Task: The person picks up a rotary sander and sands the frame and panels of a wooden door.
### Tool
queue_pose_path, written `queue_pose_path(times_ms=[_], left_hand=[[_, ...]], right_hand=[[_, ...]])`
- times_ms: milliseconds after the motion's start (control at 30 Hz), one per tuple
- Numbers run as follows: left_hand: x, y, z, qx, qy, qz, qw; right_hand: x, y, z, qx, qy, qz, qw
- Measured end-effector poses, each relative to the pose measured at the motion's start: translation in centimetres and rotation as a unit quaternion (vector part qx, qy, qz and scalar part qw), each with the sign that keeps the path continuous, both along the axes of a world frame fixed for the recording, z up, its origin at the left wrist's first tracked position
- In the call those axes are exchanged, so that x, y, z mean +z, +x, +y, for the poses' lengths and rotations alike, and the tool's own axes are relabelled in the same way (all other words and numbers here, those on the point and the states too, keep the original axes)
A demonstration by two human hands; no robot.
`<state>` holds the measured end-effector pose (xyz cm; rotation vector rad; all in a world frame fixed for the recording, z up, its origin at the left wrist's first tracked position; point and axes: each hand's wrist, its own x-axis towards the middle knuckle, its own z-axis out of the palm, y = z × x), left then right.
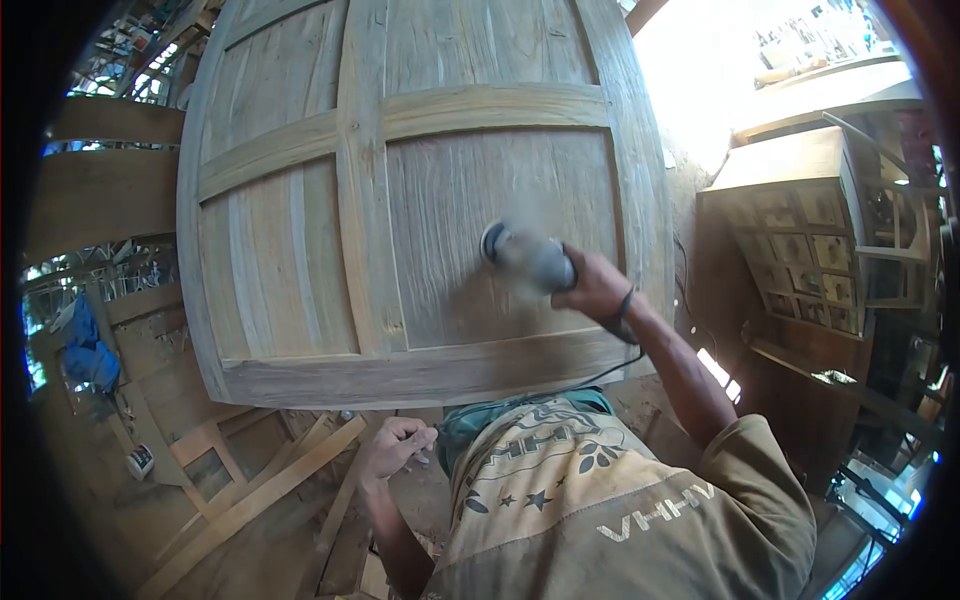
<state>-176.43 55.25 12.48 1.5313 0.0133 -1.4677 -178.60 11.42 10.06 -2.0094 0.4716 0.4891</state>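
In the head view my right hand [598, 284] is wrapped round the body of a handheld power sander [535, 262], which is smeared by motion. Its round head [492, 241] meets the recessed lower right panel of a large wooden panelled door [362, 230], and pale dust hangs around it. The door lies in front of me, with raised rails and stiles framing its panels. My left hand [398, 447] hangs beside my body, below the door's near edge and apart from it. Its fingers are curled in, and nothing shows in them.
A dark power cord [610, 371] runs from my right wrist area across the door's near edge. Wooden strips [270, 478] and a frame piece lie on the floor at lower left. A wooden cabinet [800, 235] with small square panels stands to the right. Blue cloth [90, 350] hangs at left.
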Motion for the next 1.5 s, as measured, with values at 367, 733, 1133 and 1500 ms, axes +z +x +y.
queue_pose_path(times_ms=[367, 733, 1133, 1500], left_hand=[[-0.2, -0.6, -0.1, 0.024, 0.009, 0.010, 1.000], [-1.1, 0.1, -2.3, -0.027, 0.071, 0.017, 0.997], [-2.9, 0.8, -4.1, -0.050, 0.002, -0.014, 0.999], [-5.4, 1.2, -3.4, -0.133, -0.009, 0.022, 0.991]], right_hand=[[-2.3, 9.4, -4.3, 0.012, -0.021, -0.030, 0.999], [0.4, 1.0, 1.3, 0.060, -0.004, -0.008, 0.998], [-1.5, 7.9, -9.7, -0.083, -0.095, -0.041, 0.991], [-2.1, 3.9, -3.3, -0.133, -0.051, -0.008, 0.990]])
